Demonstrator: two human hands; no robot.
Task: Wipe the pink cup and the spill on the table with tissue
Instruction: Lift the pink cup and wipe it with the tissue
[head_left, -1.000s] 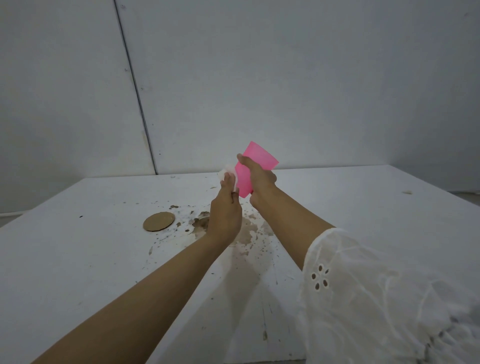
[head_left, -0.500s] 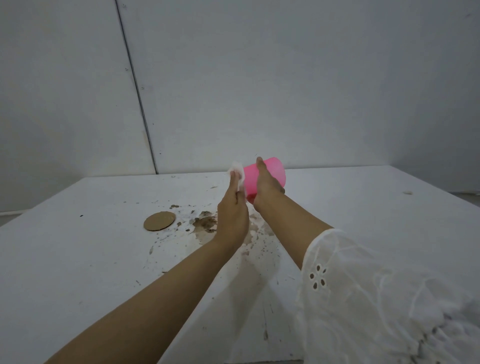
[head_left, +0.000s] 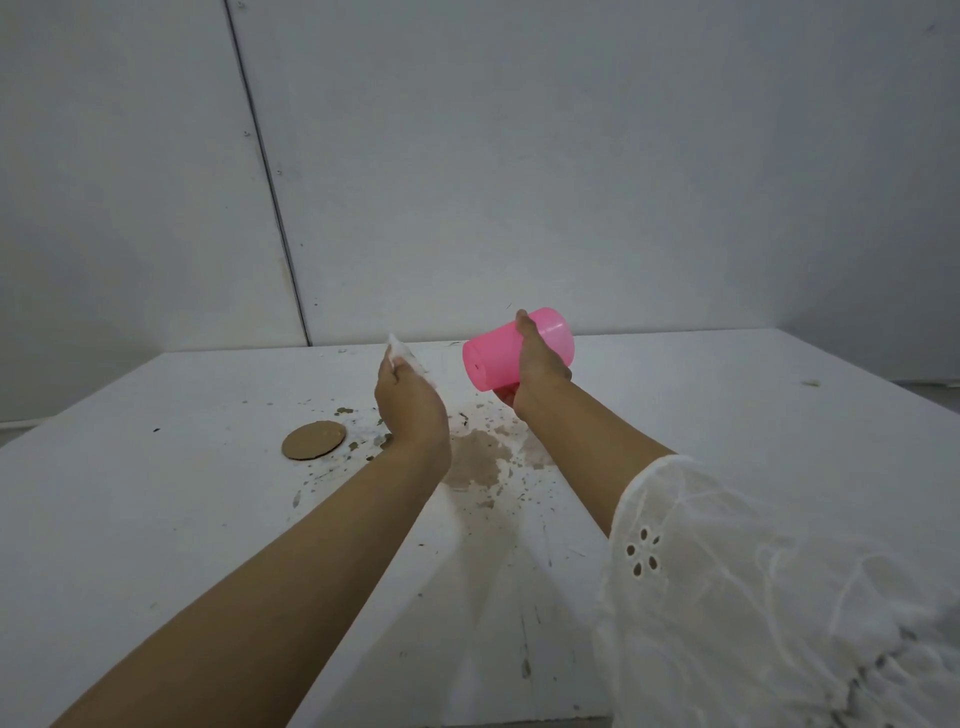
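Observation:
My right hand (head_left: 537, 370) grips the pink cup (head_left: 496, 358) in the air above the table, tipped on its side with its flat base facing left toward my other hand. My left hand (head_left: 410, 402) holds a crumpled white tissue (head_left: 402, 356) that sticks up past the fingers. A clear gap separates the tissue from the cup. Below and between my hands a brown spill (head_left: 480, 460) spreads over the white table (head_left: 156, 519), with dark specks scattered around it.
A round brown cardboard disc (head_left: 313, 439) lies on the table left of the spill. White wall panels rise behind the table's far edge. A small dark speck (head_left: 810, 383) sits far right. My white sleeve (head_left: 753, 597) fills the lower right.
My hands have come apart: the left hand with the tissue moved left off the cup, and the right hand turned the cup so its base faces left.

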